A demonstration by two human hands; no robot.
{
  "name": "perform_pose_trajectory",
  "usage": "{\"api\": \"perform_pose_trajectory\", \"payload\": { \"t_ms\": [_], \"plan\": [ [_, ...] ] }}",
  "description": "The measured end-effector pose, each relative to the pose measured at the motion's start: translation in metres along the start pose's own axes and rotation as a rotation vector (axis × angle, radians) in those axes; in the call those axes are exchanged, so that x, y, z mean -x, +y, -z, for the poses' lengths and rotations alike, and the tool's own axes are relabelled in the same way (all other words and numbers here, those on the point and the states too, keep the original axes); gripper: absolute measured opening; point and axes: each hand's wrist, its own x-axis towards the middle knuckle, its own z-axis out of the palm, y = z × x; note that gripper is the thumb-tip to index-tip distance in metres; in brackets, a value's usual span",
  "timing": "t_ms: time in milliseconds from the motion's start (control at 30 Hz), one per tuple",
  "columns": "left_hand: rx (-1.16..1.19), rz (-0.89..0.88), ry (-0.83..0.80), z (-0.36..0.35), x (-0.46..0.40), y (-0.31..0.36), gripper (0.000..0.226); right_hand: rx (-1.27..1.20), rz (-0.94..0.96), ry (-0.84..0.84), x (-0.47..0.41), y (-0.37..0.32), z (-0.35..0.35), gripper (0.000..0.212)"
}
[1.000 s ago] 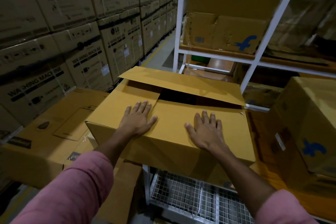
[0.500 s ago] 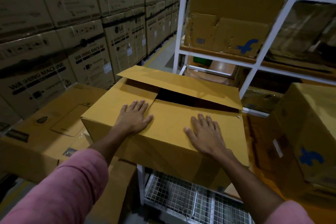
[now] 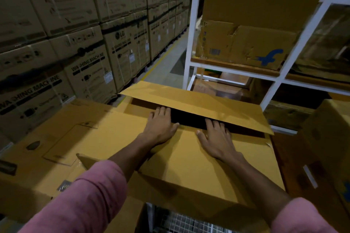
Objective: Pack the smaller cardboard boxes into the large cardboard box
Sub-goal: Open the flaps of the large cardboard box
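The large cardboard box sits right in front of the person, resting on a white wire-mesh cart whose grid shows below the box's near edge. Its near flap is folded down flat, and both hands lie on it. The left hand is spread flat with straight fingers, the fingertips reaching the flap's far edge beside the dark opening. The right hand lies flat too, fingers straight and slightly fanned, tips at the same edge. Neither hand holds anything; they only press on the cardboard. The far flap stands partly raised above the gap, tilted over the fingertips. What is inside the box cannot be made out; the gap is black.

To the left, touching the box's side, lies a flattened brown carton. Behind it rise stacked washing machine cartons along an aisle. Ahead and to the right stands a white shelf rack carrying a creased box with a blue logo. Another box with a blue mark stands at the right edge. Pink sleeves cover both upper arms.
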Motion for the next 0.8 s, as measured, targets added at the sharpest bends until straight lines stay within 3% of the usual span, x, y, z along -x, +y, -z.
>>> {"api": "perform_pose_trajectory", "payload": {
  "t_ms": [200, 433, 800],
  "plan": [
    [0.062, -0.081, 0.061, 0.000, -0.072, -0.005, 0.075, -0.061, -0.025, 0.066, -0.055, -0.001, 0.006, 0.075],
    [0.009, -0.142, 0.093, -0.015, -0.142, -0.009, 0.081, 0.075, -0.045, 0.122, -0.125, 0.006, 0.017, 0.079],
    [-0.008, -0.104, -0.070, -0.024, -0.196, -0.012, 0.080, 0.139, -0.065, 0.085, -0.204, -0.008, 0.019, 0.073]
  ]
}}
